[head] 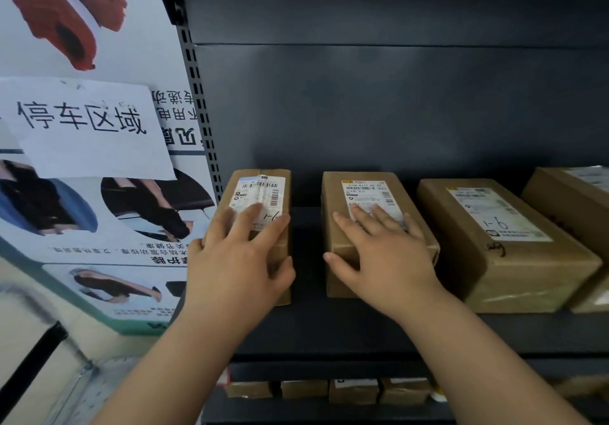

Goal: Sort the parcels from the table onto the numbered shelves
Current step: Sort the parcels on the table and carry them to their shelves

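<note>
Head view, facing a dark metal shelf (329,322).

Left hand (237,260): on the near end of the leftmost box (260,190). Fingers are spread and lie flat on its top, partly over the white label. The thumb sits against the near right corner, and the little finger is at the left edge. It is pressing, not closed round the box.

Right hand (382,260): flat on the top of the second box (365,194). Fingers are straight and splayed, with the tips on the label. The thumb is at the near left edge.

My hands are apart, one on each box, with a strip of bare shelf between them.

Both boxes stand on the shelf with the label up and the long side running back. The left one is just beside the perforated upright (204,111).

Third box (494,243): to the right of the second, apart from it and turned a little. Its label carries a handwritten mark that reads like "9-1". The left box's label has a similar mark.

Fourth box (573,200): at the right frame edge, touching the third and partly cut off.

Lower shelf: a row of small boxes (354,390), blurred.

Left of the upright: a poster (108,236) with a paper sign (89,128) taped over it.
</note>
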Available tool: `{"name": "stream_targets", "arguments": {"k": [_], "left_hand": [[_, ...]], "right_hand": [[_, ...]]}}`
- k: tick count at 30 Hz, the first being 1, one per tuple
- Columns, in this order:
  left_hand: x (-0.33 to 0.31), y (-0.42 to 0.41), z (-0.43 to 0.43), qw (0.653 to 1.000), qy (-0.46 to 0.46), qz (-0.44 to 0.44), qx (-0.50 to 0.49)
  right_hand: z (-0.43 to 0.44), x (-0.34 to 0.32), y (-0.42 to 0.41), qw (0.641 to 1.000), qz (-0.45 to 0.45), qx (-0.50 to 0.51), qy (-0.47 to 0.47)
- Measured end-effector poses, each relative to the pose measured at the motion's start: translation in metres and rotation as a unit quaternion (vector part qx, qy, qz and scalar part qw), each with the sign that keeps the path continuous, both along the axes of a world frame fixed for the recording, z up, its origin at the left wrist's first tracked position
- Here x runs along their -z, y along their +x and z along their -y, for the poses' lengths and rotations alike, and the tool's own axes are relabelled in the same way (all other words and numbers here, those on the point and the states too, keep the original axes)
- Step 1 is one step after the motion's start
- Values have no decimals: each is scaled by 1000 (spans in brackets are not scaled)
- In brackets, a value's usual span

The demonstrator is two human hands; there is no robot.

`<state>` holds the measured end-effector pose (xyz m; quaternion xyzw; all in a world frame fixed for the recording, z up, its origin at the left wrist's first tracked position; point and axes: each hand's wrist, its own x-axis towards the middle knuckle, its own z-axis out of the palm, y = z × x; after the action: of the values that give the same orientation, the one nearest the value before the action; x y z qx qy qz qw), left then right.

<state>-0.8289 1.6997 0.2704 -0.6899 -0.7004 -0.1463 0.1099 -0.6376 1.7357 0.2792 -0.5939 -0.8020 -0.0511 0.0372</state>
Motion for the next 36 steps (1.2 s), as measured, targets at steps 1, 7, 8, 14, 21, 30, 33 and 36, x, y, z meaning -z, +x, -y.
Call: {"name": "stream_targets", "arguments": {"k": [1, 7, 8, 14, 21, 30, 33, 36], "left_hand": [[0, 0, 1, 1000, -5, 4, -5], [0, 7, 5, 999, 0, -35, -11], [-1, 10, 7, 999, 19, -42, -7], [-11, 59, 9, 979, 139, -19, 145], [-14, 138, -11, 980, 27, -31, 197], [3, 164, -28, 983, -73, -82, 144], [0, 165, -25, 984, -76, -89, 138], [0, 166, -23, 985, -82, -87, 127]], "right_hand": [[-1, 0, 0, 1000, 1, -2, 1], [-1, 1, 1, 1000, -11, -21, 11], [1, -1, 4, 999, -21, -24, 28], [27, -26, 73, 983, -106, 17, 149], [30, -28, 158, 993, -27, 99, 52], [6, 4, 177, 996, -15, 82, 15], [0, 5, 172, 997, -13, 73, 13], [-4, 4, 169, 997, -17, 70, 14]]}}
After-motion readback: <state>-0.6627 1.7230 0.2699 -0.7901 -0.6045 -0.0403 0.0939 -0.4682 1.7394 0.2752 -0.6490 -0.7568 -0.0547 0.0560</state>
